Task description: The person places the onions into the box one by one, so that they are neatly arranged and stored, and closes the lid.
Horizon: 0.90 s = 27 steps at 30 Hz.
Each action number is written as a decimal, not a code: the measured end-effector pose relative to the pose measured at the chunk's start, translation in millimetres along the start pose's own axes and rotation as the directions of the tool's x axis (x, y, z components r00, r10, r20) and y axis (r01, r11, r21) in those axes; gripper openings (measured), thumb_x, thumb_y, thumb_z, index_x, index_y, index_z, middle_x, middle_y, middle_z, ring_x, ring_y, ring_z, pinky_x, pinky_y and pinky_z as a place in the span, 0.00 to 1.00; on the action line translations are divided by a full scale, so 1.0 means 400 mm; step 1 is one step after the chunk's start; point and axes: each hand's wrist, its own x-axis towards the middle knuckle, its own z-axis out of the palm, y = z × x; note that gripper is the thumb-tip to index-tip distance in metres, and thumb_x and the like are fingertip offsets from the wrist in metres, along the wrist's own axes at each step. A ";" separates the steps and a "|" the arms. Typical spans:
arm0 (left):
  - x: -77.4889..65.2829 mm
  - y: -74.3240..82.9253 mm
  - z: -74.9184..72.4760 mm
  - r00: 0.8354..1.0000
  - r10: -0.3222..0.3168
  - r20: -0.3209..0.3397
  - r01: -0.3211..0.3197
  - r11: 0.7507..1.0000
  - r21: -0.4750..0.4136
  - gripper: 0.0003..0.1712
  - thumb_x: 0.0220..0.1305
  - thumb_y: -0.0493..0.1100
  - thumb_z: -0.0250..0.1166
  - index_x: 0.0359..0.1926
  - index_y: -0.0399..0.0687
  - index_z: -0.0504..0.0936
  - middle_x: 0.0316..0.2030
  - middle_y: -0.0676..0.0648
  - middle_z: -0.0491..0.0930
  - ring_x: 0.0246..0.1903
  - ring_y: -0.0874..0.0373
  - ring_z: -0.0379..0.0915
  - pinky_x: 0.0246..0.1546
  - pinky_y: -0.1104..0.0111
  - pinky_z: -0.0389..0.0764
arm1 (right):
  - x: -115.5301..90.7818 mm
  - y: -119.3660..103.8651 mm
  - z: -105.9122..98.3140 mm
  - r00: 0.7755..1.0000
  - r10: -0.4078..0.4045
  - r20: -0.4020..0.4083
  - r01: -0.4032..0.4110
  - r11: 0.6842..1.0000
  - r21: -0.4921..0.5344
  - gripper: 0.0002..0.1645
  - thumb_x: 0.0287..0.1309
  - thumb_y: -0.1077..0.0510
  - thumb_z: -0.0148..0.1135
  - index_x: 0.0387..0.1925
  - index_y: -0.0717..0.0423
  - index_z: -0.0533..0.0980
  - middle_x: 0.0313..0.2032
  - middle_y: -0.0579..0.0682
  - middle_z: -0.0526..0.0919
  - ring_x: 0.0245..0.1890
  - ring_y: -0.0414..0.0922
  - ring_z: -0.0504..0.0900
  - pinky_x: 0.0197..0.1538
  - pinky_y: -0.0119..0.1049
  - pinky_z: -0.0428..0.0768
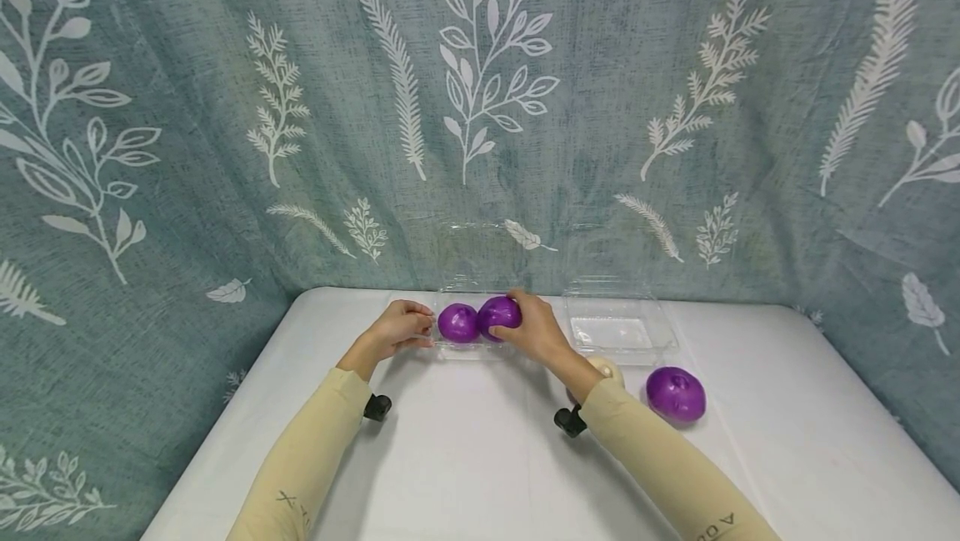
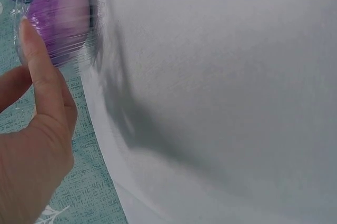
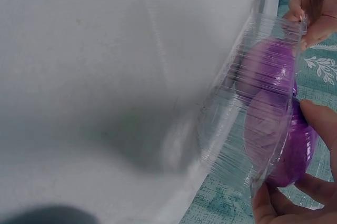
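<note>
A clear plastic clamshell box (image 1: 472,353) stands at the back of the white table with its lid up. My left hand (image 1: 400,328) pinches its left edge; the right wrist view shows those fingers at the box corner. One glossy purple onion (image 1: 454,323) sits inside at the left, seen through the ribbed wall in the left wrist view. Just right of it, my right hand (image 1: 536,328) holds a second purple onion (image 1: 498,313), thumb and fingers around it. In the right wrist view this second onion (image 3: 301,150) is partly behind the clear wall and touches the first.
Another clear box (image 1: 663,334), lid raised, stands to the right. In front of it are a cream-coloured round onion (image 1: 609,369), partly hidden by my right forearm, and a third purple onion (image 1: 677,395). A patterned green curtain (image 1: 480,149) hangs behind the table (image 1: 450,458).
</note>
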 end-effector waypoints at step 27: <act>0.000 -0.002 0.003 1.000 0.004 0.004 -0.004 1.000 -0.003 0.19 0.75 0.31 0.54 0.61 0.22 0.70 0.44 0.37 0.75 0.38 0.54 0.73 0.43 0.62 0.91 | -0.002 0.012 0.019 1.000 0.005 -0.007 -0.005 0.995 -0.101 0.42 0.52 0.54 0.80 0.65 0.65 0.72 0.56 0.68 0.78 0.61 0.64 0.74 0.65 0.58 0.78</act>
